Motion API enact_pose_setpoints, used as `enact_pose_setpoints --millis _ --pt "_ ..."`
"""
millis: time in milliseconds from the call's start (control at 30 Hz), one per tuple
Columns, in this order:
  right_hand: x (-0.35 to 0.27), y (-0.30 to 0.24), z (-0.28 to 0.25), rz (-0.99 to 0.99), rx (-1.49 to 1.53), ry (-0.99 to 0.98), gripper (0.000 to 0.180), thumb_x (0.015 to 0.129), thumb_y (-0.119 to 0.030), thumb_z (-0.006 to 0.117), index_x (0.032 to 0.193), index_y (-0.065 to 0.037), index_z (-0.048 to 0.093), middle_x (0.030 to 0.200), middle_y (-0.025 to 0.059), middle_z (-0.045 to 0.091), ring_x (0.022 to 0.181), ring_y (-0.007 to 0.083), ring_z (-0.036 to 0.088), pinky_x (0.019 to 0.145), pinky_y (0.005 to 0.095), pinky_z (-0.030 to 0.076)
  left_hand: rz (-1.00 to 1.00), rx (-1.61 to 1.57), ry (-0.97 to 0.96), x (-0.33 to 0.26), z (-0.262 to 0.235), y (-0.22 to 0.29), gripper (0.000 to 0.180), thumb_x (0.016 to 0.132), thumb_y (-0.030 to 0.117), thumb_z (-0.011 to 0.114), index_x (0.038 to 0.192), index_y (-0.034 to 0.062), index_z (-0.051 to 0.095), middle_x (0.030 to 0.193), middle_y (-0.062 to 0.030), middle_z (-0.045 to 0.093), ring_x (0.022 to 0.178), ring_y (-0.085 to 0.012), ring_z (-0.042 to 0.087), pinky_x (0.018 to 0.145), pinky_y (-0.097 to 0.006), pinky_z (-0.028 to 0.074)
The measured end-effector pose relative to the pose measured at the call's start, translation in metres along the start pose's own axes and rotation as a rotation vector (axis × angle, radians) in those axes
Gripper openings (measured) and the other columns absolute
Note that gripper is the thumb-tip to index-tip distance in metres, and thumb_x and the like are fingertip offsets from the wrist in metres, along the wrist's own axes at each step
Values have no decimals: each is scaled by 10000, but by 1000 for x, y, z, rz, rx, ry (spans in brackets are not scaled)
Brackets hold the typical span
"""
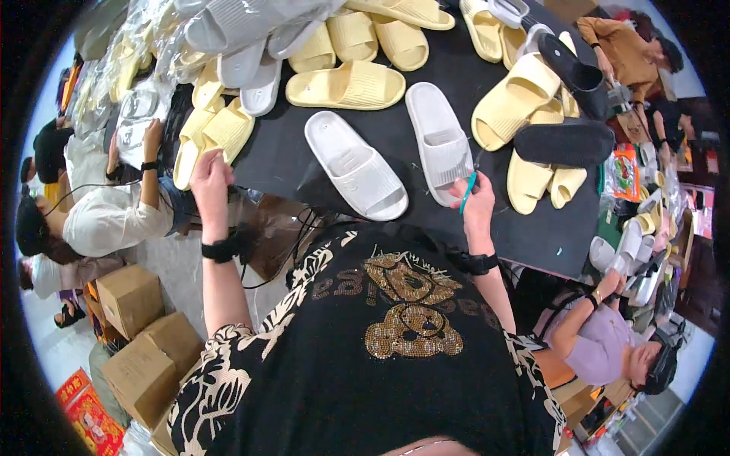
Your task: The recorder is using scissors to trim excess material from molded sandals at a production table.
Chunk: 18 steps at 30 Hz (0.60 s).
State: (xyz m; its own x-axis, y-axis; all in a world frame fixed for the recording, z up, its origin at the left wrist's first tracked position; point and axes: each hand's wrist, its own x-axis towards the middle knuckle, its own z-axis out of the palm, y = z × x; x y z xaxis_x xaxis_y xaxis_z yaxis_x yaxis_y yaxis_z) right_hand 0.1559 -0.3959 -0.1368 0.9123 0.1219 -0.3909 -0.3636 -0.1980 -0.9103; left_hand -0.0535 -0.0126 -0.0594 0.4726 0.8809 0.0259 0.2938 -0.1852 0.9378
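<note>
My right hand [477, 207] is closed round a slim teal tool [468, 191], its kind not clear. That hand is at the open-toe end of a light grey slide slipper [435, 129] on the black table [281, 152]. Left of it lies a second light grey slide [357, 169], toe end towards me. My left hand [211, 182] is held over the table's left edge with its fingers drawn together, close to a pair of pale yellow slides [220, 133]. Whatever is in those fingers, if anything, is too small to make out.
Yellow slides [346, 85] line the far side, beside grey ones in clear plastic bags [167, 45]. Black-soled slides [564, 143] lie on yellow ones at right. Co-workers sit at left [122, 216] and right [601, 342]. Cardboard boxes [148, 365] stand on the floor at left.
</note>
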Motion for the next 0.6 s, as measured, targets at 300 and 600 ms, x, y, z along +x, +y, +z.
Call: enact_pose_setpoints --millis 300,600 --pt "6 10 6 19 120 79 494 813 -68 626 1231 47 389 976 159 580 730 215 639 461 274 520 73 868 -488 -48 -103 -102 198 798 148 587 933 10 631 845 -186 634 810 -377 609 709 -422 497" --pt "17 -1 26 -44 313 115 334 799 -68 615 1095 -18 468 825 60 531 630 145 539 501 314 496 103 675 -699 -51 24 -20 378 829 195 517 1178 52 491 1037 -248 584 959 -395 566 800 -460 472"
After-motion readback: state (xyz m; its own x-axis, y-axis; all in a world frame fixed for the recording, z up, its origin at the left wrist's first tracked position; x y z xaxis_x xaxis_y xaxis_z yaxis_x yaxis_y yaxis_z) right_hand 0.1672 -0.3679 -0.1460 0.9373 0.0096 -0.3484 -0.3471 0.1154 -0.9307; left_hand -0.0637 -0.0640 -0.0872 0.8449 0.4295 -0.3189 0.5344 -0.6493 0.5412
